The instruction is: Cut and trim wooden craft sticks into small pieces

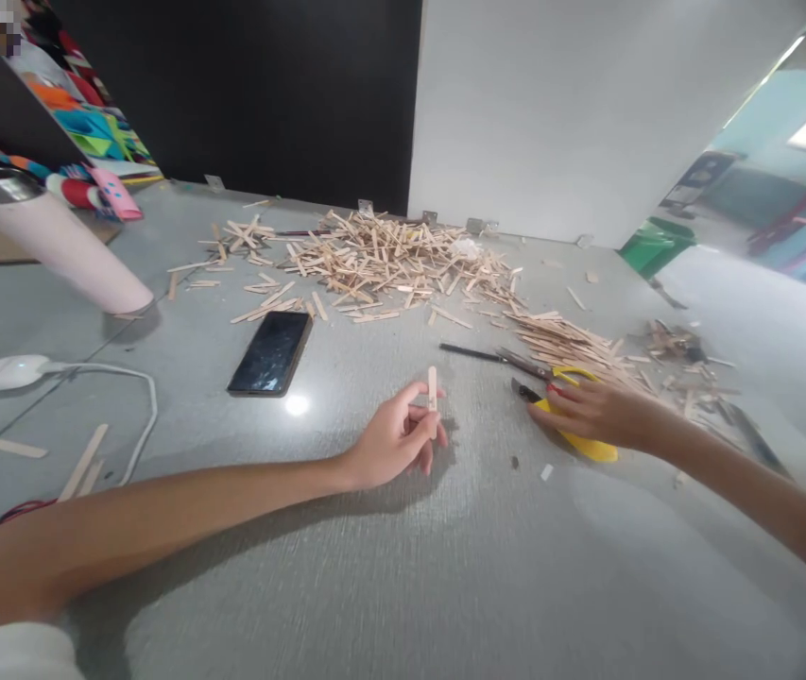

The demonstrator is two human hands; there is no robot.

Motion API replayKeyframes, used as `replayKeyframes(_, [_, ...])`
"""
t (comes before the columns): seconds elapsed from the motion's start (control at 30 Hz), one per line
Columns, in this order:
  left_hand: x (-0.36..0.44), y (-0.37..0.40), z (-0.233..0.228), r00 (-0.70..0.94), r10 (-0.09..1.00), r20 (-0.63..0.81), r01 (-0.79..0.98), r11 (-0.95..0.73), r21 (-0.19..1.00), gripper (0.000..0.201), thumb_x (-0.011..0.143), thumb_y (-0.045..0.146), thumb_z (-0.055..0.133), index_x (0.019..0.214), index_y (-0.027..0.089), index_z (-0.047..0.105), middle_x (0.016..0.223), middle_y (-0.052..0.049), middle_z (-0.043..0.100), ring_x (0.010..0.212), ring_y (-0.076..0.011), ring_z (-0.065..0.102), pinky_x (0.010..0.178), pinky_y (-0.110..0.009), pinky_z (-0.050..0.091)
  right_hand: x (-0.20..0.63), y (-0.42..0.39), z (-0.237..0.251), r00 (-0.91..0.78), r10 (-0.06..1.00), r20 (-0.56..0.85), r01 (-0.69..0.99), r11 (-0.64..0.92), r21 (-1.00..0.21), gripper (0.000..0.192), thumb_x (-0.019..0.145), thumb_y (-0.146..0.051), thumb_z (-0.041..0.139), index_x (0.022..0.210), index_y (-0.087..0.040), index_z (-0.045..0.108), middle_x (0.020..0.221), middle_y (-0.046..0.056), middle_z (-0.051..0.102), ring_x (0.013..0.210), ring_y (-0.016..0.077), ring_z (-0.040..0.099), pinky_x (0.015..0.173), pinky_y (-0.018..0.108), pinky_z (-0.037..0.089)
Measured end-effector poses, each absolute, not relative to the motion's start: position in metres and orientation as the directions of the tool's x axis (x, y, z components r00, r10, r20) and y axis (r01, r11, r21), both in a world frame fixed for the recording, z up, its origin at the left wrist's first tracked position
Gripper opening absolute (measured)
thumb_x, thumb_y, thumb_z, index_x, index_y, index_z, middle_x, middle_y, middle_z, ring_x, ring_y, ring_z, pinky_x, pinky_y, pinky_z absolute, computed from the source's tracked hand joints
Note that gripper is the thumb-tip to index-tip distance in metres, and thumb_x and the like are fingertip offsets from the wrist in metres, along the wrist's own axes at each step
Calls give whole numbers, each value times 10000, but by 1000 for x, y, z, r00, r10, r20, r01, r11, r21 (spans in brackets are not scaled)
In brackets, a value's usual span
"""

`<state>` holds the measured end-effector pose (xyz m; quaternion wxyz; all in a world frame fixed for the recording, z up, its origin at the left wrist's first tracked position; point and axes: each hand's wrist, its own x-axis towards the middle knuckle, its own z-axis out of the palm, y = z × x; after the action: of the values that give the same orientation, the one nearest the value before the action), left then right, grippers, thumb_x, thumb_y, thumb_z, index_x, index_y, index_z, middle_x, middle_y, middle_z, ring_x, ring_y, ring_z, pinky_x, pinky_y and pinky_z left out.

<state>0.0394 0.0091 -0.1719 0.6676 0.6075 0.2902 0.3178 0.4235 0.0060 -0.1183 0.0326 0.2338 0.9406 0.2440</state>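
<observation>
No writing is legible. The left hand [399, 439], fingers curled, pinches one short wooden stick [432, 387] upright near the middle of the grey table [374, 567]. The right hand [597, 411] rests flat and loosely open on yellow-handled scissors [573, 416], just beside it. A pink tumbler [55, 241], contents hidden, stands toward the far left edge; a heap of sticks [388, 260] lies along the far edge; a phone [270, 352] lies face-up between.

A craft workspace; heaps of wooden sticks [388, 260] on a grey table [403, 567]; colourful paper crafts [91, 123] stacked behind.
</observation>
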Motion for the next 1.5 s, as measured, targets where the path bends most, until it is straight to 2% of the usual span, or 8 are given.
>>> replayKeyframes(0.1, [39,9,-171,644,765,-3,-60,55,997,261,1117,408,541,1288,217,492,827,3,715,469,-83,632,409,-153,404,413,0,-121,-887,416,199,460,821,339,343,1026,-5,505,1171,-265,677,853,10,779,713,180,712,665,293,517])
replayKeyframes(0.17, [38,9,-171,660,752,-7,-50,53,997,233,1121,388,532,1272,217,487,825,4,720,460,-78,630,425,-155,411,394,-9,-128,-829,439,347,527,821,221,244,1046,-71,538,1127,-264,664,734,-20,723,593,162,662,588,280,505])
replayKeyframes(0.33, [38,11,-172,717,696,-28,-30,71,997,190,1115,381,548,1198,232,464,835,1,741,457,-81,636,465,-173,457,317,-37,-148,-448,600,663,683,708,-180,88,1047,-168,529,1053,-250,560,618,-55,631,418,127,548,446,260,455])
replayKeyframes(0.43, [39,12,-173,742,669,-38,-23,83,996,204,1111,404,555,1172,241,448,841,-2,747,461,-88,644,463,-175,461,279,-45,-153,-296,676,675,660,655,-367,78,1023,-192,589,1076,-249,599,688,-35,719,458,123,635,474,239,502])
replayKeyframes(0.57, [40,14,-174,759,649,-48,-19,97,995,260,1106,467,555,1187,241,455,840,-2,736,464,-93,642,449,-181,460,262,-41,-155,-284,732,619,560,651,-512,177,996,-208,627,1167,-224,670,719,-23,787,479,119,694,484,216,539])
replayKeyframes(0.87, [38,15,-171,793,603,-86,7,133,991,193,1133,389,502,1244,235,468,873,1,724,496,-75,642,480,-165,471,264,-40,-152,-259,803,537,480,590,-649,202,995,-154,641,1159,-221,736,739,0,799,561,139,735,551,250,585])
replayKeyframes(1.23, [40,15,-166,786,612,-87,-5,147,989,234,1126,445,508,1202,226,477,834,5,715,480,-89,627,481,-197,489,263,-40,-152,-246,822,514,481,564,-671,164,1005,-190,661,1140,-229,745,767,1,809,569,144,745,576,258,614])
replayKeyframes(1.5, [38,17,-166,785,614,-82,72,42,997,75,1143,306,421,1151,232,433,830,17,692,501,-83,619,489,-191,476,262,-36,-156,-305,775,554,427,631,-647,254,1002,-111,648,1208,-208,757,849,34,807,674,161,767,625,275,626])
